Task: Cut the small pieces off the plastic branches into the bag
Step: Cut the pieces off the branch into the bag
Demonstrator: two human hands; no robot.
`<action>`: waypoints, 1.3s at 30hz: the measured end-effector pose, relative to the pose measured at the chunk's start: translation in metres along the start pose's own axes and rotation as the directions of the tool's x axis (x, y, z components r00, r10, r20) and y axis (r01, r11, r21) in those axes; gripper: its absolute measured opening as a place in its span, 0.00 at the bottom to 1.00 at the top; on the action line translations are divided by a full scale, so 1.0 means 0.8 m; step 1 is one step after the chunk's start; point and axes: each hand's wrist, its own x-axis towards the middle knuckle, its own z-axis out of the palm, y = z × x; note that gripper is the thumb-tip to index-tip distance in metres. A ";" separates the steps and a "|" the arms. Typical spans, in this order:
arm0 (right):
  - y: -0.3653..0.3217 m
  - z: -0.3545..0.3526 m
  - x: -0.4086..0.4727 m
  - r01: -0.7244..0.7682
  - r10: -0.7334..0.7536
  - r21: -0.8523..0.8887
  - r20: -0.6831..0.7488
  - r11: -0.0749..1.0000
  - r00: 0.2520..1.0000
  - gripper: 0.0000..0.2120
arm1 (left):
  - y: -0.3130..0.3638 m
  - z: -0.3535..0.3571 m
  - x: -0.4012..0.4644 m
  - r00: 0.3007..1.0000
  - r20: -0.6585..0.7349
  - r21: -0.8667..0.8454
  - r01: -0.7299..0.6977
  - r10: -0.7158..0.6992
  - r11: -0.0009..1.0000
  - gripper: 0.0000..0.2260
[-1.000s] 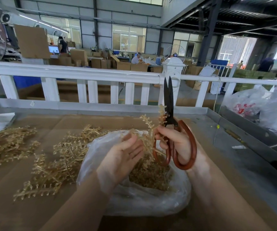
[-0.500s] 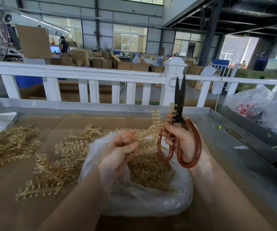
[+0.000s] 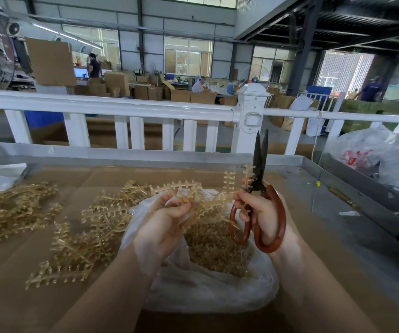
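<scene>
Two hands over clear plastic bag (image 3: 208, 284), lower centre of frame. Left hand (image 3: 165, 222) pinches plastic branch (image 3: 186, 188); right hand (image 3: 258, 210) grips red-handled scissors (image 3: 259, 188), blades almost closed, pointing up. Risk: snipped pieces fly past bag mouth onto cardboard (image 3: 49, 308); floppy branch twists, blade nicks fingers.

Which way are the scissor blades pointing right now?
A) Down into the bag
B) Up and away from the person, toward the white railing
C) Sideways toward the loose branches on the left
B: the right hand grips the red-handled scissors with the dark blades standing upright in front of the white railing, above the plastic bag.
</scene>
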 end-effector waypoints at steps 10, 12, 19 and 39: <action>-0.016 0.005 -0.010 0.082 -0.076 0.062 -0.092 0.995 0.993 0.06 | -0.002 0.002 -0.010 0.986 -0.145 0.220 -0.044 0.077 0.975 0.08; -0.015 0.007 -0.010 0.069 -0.061 0.078 -0.093 0.995 0.994 0.07 | 0.000 0.003 -0.013 0.985 -0.129 0.268 -0.073 0.111 0.961 0.08; -0.002 0.007 -0.008 0.051 -0.046 0.052 -0.084 0.997 0.995 0.06 | 0.011 0.006 -0.024 0.983 -0.068 0.381 -0.130 0.169 0.915 0.08; -0.010 0.013 -0.014 0.149 -0.151 -0.022 -0.169 0.989 0.974 0.05 | 0.000 0.031 0.034 0.991 -0.114 0.067 -0.067 0.074 0.996 0.10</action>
